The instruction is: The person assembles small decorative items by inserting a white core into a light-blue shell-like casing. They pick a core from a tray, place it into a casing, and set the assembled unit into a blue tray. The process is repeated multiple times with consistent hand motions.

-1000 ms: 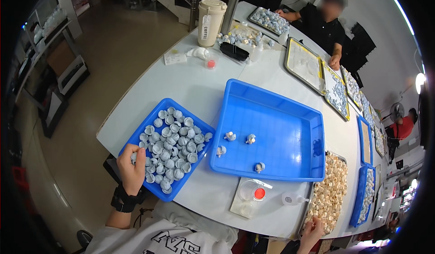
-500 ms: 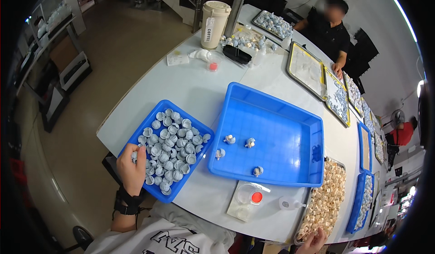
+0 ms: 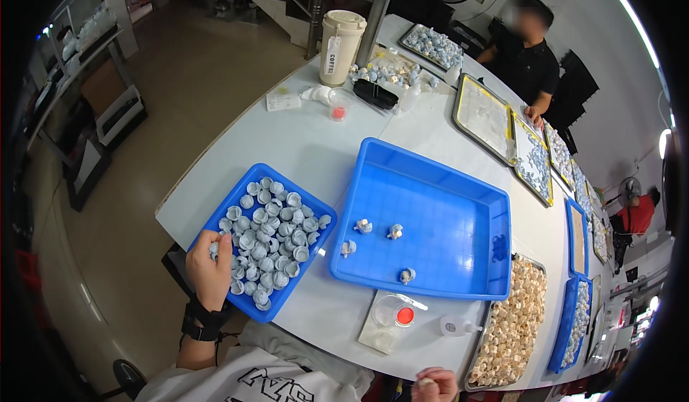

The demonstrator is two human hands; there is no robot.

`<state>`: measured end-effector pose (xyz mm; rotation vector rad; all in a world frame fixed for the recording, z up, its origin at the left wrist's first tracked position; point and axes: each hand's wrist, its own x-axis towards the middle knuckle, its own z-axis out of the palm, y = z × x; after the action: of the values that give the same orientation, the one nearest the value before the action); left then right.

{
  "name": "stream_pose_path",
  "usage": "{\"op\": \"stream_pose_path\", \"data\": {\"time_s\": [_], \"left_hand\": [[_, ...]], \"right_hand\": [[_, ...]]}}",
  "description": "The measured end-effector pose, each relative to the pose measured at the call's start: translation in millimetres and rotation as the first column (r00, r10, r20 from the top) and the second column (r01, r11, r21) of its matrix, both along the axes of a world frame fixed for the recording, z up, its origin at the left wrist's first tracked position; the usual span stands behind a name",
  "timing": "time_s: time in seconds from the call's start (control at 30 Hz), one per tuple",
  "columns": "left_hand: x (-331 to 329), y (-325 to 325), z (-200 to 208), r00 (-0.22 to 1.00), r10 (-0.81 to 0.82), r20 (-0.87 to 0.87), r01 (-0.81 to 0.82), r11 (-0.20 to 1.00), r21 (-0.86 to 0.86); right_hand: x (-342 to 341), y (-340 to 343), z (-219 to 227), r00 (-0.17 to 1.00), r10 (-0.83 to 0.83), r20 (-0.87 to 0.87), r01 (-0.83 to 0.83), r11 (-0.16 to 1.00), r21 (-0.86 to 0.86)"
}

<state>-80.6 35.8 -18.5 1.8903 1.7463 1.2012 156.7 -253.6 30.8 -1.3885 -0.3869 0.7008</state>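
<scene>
my left hand [image 3: 208, 274] pinching a grey shell [image 3: 213, 250] at the small blue tray [image 3: 303, 196], right hand [image 3: 437, 385] closed on a pale piece [image 3: 427, 382], large bin [image 3: 445, 219] (four figures [image 3: 395, 231] inside, I count) alongside, bottle [image 3: 455, 326] in front

Your left hand [image 3: 209, 271] pinches a partly hidden grey-blue shell [image 3: 213, 248] at the left corner of the smaller blue tray [image 3: 264, 316]; your right hand [image 3: 436, 385] holds a small cream piece [image 3: 426, 382], mostly covered.

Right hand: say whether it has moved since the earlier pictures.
Yes: the right hand has moved left, away from the tray of cream pieces.
</scene>
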Motion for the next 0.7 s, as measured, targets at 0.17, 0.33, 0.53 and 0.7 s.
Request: {"op": "stream_pose_path", "data": {"time_s": [0.17,0.33,0.53,0.7], "left_hand": [[1,-1,1,1.0,-0.01,0.021,0.01,1.0,-0.026],[2,3,0,1.0,0.002,-0.016,-0.002,1.0,0.005],[4,2,0,0.999,-0.016,-0.035,0.016,1.0,0.009],[-1,-1,-3,0.996,-0.083,0.011,0.084,0.996,-0.007]], "right_hand": [[-15,17,-14,0.973,0.226,0.037,-0.228,0.971,0.074],[-20,20,-12,0.988,0.151,-0.007,-0.151,0.988,-0.003],[-17,23,-4,0.974,0.208,-0.091,-0.209,0.978,-0.005],[-4,27,-8,0.93,0.355,0.092,-0.358,0.934,0.015]]}}
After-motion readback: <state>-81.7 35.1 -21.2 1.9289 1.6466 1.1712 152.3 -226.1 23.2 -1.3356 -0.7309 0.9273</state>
